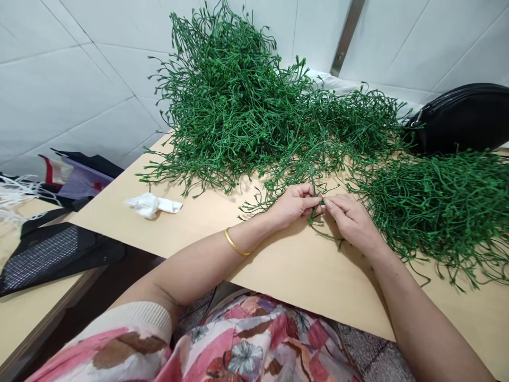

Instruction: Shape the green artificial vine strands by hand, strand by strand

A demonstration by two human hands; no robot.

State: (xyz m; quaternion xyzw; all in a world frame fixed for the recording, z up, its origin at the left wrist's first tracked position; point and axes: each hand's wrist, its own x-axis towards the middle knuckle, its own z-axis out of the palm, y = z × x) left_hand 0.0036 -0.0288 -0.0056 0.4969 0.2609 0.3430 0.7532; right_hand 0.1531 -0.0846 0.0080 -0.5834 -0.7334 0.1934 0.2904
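Note:
My left hand (291, 206) is closed in a pinch on a thin green artificial plant stem (313, 216). Close against it, my right hand (353, 222) pinches the same small spot, thumb and forefinger together. The fingertips nearly meet, and exactly how the stem runs between them is hidden. Just beyond both hands, a large tangled heap of green artificial stems (238, 101) with small forked tips rises against the wall. Another heap of such stems (441, 207) lies to the right of my right hand. A few loose stems trail on the table beneath my fingers.
A crumpled white tissue or plastic piece (147, 205) lies on the wooden table (207, 228) at left. A black zipped bag (463, 119) stands at the back right. Black mesh material (43, 254) and white strands (18, 193) sit on another surface at far left. A tiled wall (59, 79) bounds the back.

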